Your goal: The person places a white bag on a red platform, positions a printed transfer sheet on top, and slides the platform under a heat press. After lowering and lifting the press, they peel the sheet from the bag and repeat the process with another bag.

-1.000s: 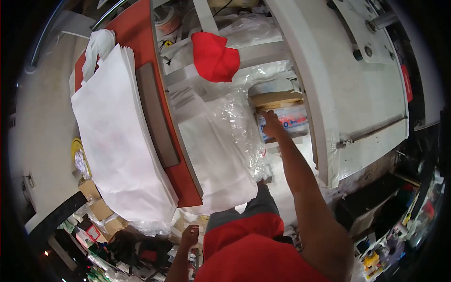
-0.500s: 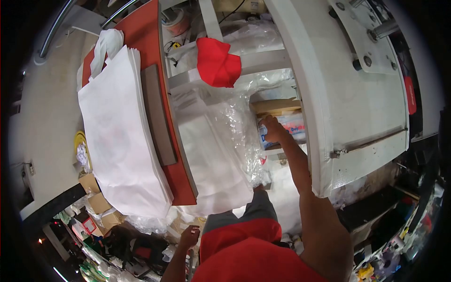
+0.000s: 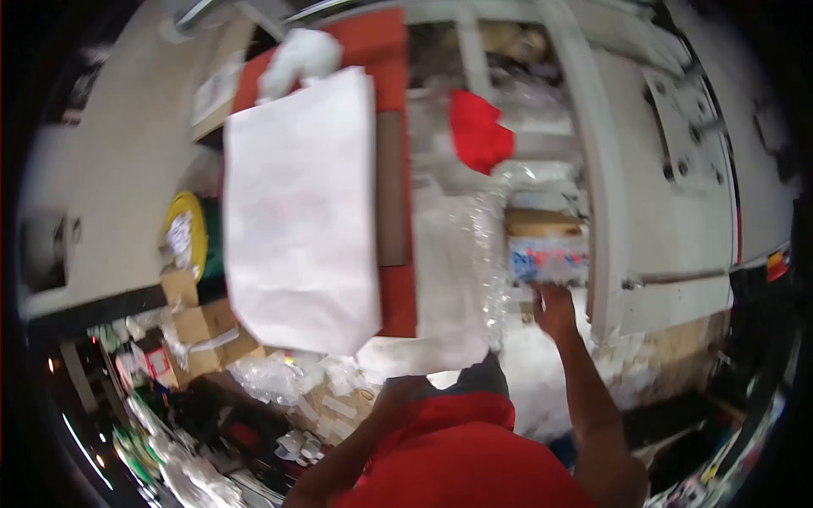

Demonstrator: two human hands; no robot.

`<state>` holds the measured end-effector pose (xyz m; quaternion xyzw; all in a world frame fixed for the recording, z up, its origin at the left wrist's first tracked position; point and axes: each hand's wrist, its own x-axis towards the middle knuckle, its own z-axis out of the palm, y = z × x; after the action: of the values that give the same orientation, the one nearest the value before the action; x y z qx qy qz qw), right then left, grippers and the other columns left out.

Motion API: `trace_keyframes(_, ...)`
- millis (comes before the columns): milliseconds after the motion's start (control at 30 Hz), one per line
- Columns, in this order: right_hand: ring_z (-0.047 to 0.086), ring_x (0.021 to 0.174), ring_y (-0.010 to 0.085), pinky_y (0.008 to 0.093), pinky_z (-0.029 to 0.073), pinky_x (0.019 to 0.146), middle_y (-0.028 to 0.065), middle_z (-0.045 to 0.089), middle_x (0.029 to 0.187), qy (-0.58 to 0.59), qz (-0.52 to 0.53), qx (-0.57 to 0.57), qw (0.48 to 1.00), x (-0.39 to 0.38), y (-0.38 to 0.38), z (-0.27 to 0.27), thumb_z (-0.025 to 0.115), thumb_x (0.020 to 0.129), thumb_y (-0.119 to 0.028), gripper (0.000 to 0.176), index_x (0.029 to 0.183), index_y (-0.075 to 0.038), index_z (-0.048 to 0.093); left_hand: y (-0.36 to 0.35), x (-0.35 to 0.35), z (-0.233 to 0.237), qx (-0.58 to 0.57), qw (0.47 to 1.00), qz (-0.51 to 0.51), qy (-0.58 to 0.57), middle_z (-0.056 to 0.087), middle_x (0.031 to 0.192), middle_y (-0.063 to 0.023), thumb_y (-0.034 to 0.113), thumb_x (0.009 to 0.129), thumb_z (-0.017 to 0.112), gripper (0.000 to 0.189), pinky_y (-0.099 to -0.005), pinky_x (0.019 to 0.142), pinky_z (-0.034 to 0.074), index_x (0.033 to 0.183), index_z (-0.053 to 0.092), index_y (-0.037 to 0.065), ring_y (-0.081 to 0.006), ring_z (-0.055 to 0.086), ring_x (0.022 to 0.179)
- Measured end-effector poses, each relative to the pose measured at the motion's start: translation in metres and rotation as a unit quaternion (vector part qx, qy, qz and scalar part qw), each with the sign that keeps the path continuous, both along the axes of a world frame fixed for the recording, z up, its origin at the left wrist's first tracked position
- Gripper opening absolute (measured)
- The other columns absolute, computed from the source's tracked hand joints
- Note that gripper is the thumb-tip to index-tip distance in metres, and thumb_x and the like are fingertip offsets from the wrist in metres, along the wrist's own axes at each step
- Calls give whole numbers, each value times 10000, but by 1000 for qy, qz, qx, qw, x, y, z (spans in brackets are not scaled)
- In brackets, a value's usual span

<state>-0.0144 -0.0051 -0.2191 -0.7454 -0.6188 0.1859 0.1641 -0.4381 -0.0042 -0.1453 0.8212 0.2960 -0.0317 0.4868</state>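
My right hand [image 3: 555, 310] is just below the printed clear-plastic packet [image 3: 549, 258], which lies in an open cardboard box [image 3: 542, 222]. Blur hides whether the fingers touch the packet or hold anything. Low in the view, my left hand [image 3: 403, 401] is by my thigh, its fingers smeared by motion. A stack of white fabric bags [image 3: 301, 212] lies on the red board [image 3: 391, 72] to the left. Between board and box is white sheet material [image 3: 445, 279] with crinkled clear plastic [image 3: 494, 254] along its edge.
A red cloth [image 3: 479, 134] hangs over a white frame bar. The white machine frame [image 3: 603, 212] stands to the right. At left are a yellow-rimmed bin [image 3: 197, 237] and cardboard boxes [image 3: 207, 334], with loose clear plastic [image 3: 267, 377] on the floor.
My right hand has drawn back from on top of the packet towards me. My left hand has moved in to my thigh. The view has shifted, with the bags and red board now further right.
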Motion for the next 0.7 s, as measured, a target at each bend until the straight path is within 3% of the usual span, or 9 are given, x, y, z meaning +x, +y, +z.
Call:
trace_keyframes(33,629,805,357,469,504,741,150,638,846,57,-15,52,997,-20,-11,32,609,814,-51,134,942,-60,647,24,48,59,-89,989,110,50,569,1310,-165,165,897,623,422,-436,1005,461,1300,554,60,-352,557,1185)
trace_keyframes(200,678,812,302,367,540,706,147,666,884,237,-15,1,971,-95,15,238,637,822,57,168,958,-32,680,92,103,154,104,978,132,-122,573,1279,-167,194,912,649,424,-426,958,488,1306,543,79,-335,586,1147)
trace_keyframes(267,686,771,263,335,535,684,144,679,869,267,-13,19,963,-115,38,283,657,824,49,177,983,-17,699,119,87,172,-12,979,123,-162,629,1164,-151,162,908,662,336,-415,865,532,1223,590,69,-326,646,1023)
trace_keyframes(333,679,768,252,341,538,706,146,686,897,245,0,70,967,-141,69,310,683,826,15,263,1087,-17,676,158,61,185,52,958,160,-232,682,921,-143,58,877,649,141,-405,780,540,1008,640,6,-339,668,865)
trace_keyframes(367,677,778,250,348,539,720,145,687,907,268,-23,81,960,-158,85,321,695,825,0,309,1131,-16,661,182,42,196,34,954,171,-245,689,910,-126,53,895,662,144,-326,702,562,1037,653,29,-195,701,817)
trace_keyframes(400,666,842,271,373,529,773,155,679,950,247,-7,119,962,-168,104,324,697,822,-12,359,1176,-19,634,204,23,205,2,947,204,-248,687,906,-164,29,897,617,133,-343,702,543,1025,654,26,-237,693,782)
trace_keyframes(500,590,1050,350,439,465,929,182,630,1092,69,-5,280,957,-197,159,327,684,815,-28,429,1230,-26,578,282,-34,179,94,918,315,-221,687,759,-114,50,886,659,190,-304,630,527,1075,641,41,-165,667,673)
trace_keyframes(567,577,1075,337,424,450,952,179,616,1121,69,-49,323,943,-210,188,299,678,819,-13,410,1217,-27,583,332,-65,155,146,901,356,-199,670,722,-80,46,885,642,206,-290,584,502,1086,604,30,-125,624,627)
trace_keyframes(700,515,1129,387,449,421,980,197,559,1185,-6,-49,318,947,-246,223,247,694,793,-60,391,1165,-27,577,378,-91,143,178,878,430,-112,717,801,-158,102,855,662,205,-388,686,550,1047,632,36,-284,709,746)
